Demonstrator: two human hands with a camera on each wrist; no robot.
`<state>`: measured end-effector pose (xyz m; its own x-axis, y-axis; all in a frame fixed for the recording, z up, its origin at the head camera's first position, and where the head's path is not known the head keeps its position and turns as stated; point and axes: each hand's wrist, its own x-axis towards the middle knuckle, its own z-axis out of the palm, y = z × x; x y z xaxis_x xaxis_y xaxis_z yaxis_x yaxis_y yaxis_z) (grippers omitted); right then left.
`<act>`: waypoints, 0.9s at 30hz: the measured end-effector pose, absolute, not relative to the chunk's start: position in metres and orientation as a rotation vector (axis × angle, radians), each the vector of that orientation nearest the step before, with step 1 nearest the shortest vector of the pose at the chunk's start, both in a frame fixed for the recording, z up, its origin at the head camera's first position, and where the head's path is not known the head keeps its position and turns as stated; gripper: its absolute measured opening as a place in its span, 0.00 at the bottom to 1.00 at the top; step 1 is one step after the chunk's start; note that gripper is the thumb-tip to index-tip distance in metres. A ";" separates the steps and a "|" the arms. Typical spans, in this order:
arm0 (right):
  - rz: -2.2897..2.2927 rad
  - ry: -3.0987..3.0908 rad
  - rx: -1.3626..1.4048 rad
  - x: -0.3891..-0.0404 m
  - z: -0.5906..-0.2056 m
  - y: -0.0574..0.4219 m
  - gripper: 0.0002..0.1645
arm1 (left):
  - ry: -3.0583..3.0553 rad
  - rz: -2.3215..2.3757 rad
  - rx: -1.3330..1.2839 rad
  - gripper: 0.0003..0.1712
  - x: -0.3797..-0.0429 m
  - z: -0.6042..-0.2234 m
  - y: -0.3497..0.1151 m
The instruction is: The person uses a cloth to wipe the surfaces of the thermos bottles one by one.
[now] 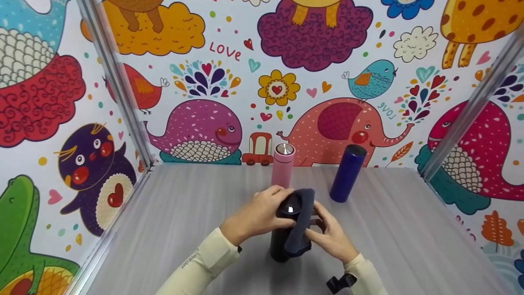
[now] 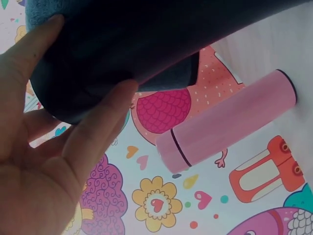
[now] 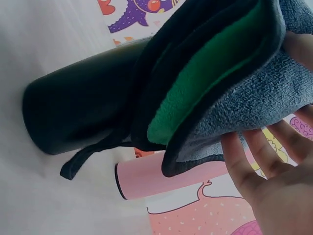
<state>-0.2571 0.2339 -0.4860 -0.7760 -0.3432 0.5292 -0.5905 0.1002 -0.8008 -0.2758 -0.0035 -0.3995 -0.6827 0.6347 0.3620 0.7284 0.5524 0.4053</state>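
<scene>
A black bottle (image 1: 279, 248) stands upright near the middle of the table. My left hand (image 1: 262, 211) grips it around its top, with thumb and fingers on either side in the left wrist view. In my right hand (image 1: 332, 237) is a folded cloth (image 1: 302, 225), held against the bottle's right side between thumb and fingers. The right wrist view shows the cloth's grey pile, its green inner face (image 3: 195, 83), dark edging and a hanging loop (image 3: 73, 166). Part of the bottle is hidden behind the cloth.
Just behind the black bottle stands a pink bottle (image 1: 282, 170) with a shiny top. Farther right is a dark blue bottle (image 1: 348, 174), also upright. Cartoon-printed panels (image 1: 229, 32) and metal corner posts (image 1: 118, 82) enclose the grey table (image 1: 180, 196) at the back and sides.
</scene>
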 end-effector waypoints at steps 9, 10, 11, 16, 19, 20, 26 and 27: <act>1.620 -2.221 0.946 -0.249 -0.495 0.228 0.45 | -2.599 -0.837 -1.189 0.45 -0.278 -0.401 -0.007; 1.636 -2.237 0.933 -0.250 -0.500 0.229 0.46 | -2.597 -0.845 -1.202 0.45 -0.279 -0.401 -0.007; 1.657 -2.260 0.911 -0.251 -0.508 0.230 0.48 | -2.592 -0.855 -1.218 0.45 -0.280 -0.401 -0.007; 1.755 -2.342 0.877 -0.256 -0.535 0.232 0.48 | -2.595 -0.920 -1.308 0.44 -0.288 -0.400 -0.012; 1.806 -2.389 0.874 -0.259 -0.546 0.229 0.47 | -2.601 -0.944 -1.351 0.44 -0.293 -0.397 -0.018; 1.840 -2.409 0.864 -0.260 -0.549 0.228 0.47 | -2.604 -0.950 -1.364 0.43 -0.295 -0.396 -0.019; 1.867 -2.488 0.837 -0.259 -0.566 0.234 0.44 | -2.623 -1.012 -1.447 0.42 -0.302 -0.397 -0.019; 1.842 -2.494 0.829 -0.259 -0.568 0.235 0.44 | -2.625 -1.017 -1.450 0.41 -0.303 -0.396 -0.017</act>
<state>-0.2589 0.2350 -0.5677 -0.8645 -0.4400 0.2432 -0.3619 0.2088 -0.9085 -0.3025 -0.0172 -0.3964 -0.5804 0.7671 0.2734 0.7510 0.3743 0.5440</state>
